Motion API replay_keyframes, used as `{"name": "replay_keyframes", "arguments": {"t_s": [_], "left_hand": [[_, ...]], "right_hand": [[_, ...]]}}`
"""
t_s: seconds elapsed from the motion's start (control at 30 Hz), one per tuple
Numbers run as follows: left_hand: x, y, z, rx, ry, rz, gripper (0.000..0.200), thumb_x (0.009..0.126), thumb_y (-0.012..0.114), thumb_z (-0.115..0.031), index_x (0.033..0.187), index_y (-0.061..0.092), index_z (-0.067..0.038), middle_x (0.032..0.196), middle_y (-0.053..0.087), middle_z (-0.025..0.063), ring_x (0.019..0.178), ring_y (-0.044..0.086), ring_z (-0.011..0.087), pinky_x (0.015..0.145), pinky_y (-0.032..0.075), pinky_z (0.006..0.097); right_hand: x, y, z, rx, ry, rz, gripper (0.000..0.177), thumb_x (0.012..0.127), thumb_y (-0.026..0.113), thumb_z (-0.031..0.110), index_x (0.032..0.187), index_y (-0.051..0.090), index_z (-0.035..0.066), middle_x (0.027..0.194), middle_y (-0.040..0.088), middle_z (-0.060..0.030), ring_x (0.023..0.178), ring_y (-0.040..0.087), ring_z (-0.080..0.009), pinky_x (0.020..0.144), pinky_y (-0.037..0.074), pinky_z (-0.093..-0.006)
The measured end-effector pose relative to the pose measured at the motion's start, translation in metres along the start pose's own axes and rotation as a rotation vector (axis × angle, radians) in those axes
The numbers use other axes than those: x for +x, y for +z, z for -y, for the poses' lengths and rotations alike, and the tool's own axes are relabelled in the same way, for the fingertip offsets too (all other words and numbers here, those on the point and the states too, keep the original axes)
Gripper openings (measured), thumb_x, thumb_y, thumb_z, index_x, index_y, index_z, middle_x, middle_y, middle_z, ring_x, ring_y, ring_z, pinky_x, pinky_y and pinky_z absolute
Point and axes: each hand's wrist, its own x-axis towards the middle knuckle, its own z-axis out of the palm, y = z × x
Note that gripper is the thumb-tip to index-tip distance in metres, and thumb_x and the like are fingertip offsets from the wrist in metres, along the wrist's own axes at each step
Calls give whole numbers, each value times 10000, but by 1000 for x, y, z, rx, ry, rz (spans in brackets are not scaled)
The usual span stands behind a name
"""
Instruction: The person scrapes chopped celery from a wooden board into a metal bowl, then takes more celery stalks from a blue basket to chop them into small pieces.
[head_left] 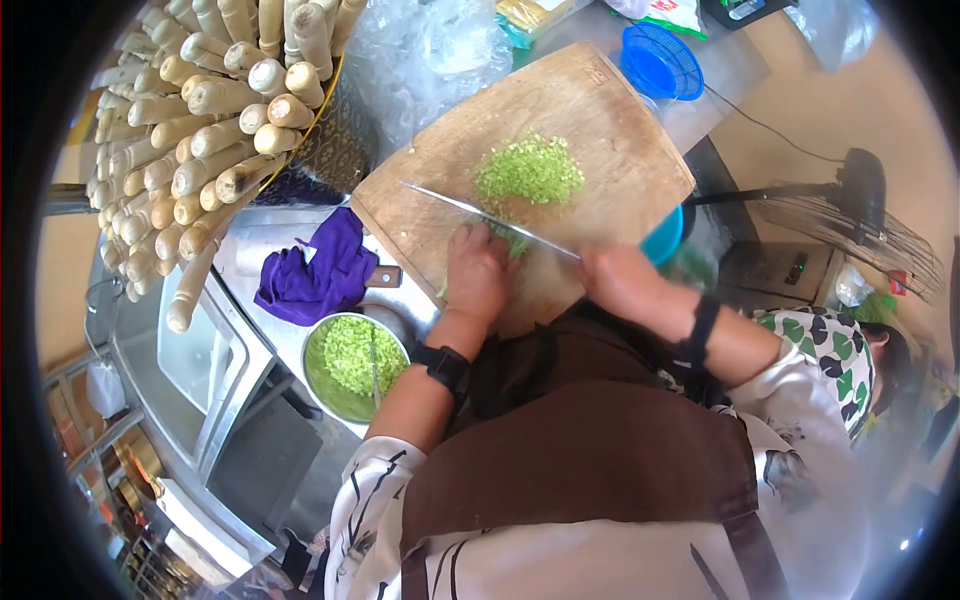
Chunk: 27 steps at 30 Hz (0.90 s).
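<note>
My right hand [622, 277] is wrapped round the handle of a long knife [490, 217], whose blade points to the upper left over the wooden cutting board [430, 180]. Close below the blade, my left hand [480, 265] presses with bent fingers on green vegetable pieces [512, 240], partly hidden under the hand and blade. Beyond the knife, a pile of finely chopped green vegetable [530, 171] lies on the board. A metal bowl [312, 372] of similar chopped green pieces, with a utensil in it, stands at the lower left of the board.
A purple cloth [318, 268] lies left of the board. Wooden sticks [215, 110] fill a container at the upper left. Clear plastic bags [430, 60] and a blue basket [661, 62] are behind the board. Another person [835, 360] is at the right, near a fan [862, 190].
</note>
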Motion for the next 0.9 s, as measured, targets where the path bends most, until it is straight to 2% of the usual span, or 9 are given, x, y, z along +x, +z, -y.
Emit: {"name": "replay_keyframes", "arguments": {"t_s": [0.27,0.4,0.57,0.67,0.83,0.9], "left_hand": [[-8,1,4,-81,20,-81,274,609,815,-113,615,546,-64,822,524,114,863,504,334,762,435,436],[-9,2,5,-71,19,-76,271,606,810,-116,615,544,-68,821,517,114,862,504,336,757,433,438],[-9,1,5,-109,18,-61,233,603,794,-128,637,571,-71,808,515,118,860,513,336,762,432,448],[-8,3,10,-115,62,-97,230,601,793,-127,636,573,-73,799,517,114,856,516,332,757,431,453],[-10,7,7,-102,10,-72,231,599,786,-116,635,562,-74,820,524,112,863,520,332,743,433,450],[-9,5,8,-83,-8,-77,243,600,797,-98,632,558,-71,824,521,114,864,518,331,744,440,436]], "right_hand": [[-9,-10,0,51,-83,-160,183,893,574,165,803,579,5,667,602,-214,650,604,-432,588,474,-528],[-30,-61,26,-41,15,5,150,875,573,124,797,578,-3,677,605,-216,665,608,-437,598,479,-523],[-39,-70,31,-58,2,78,119,859,563,91,805,587,-12,695,621,-217,676,621,-436,603,489,-514],[-29,-64,33,-87,22,142,122,863,556,92,801,590,-8,692,627,-213,671,626,-432,601,498,-506],[7,4,3,-44,-65,11,142,867,560,119,804,595,-3,678,618,-216,657,623,-423,584,494,-507],[20,10,-4,-22,-91,-34,147,873,557,128,818,593,-3,674,613,-218,652,619,-422,579,489,-510]]}}
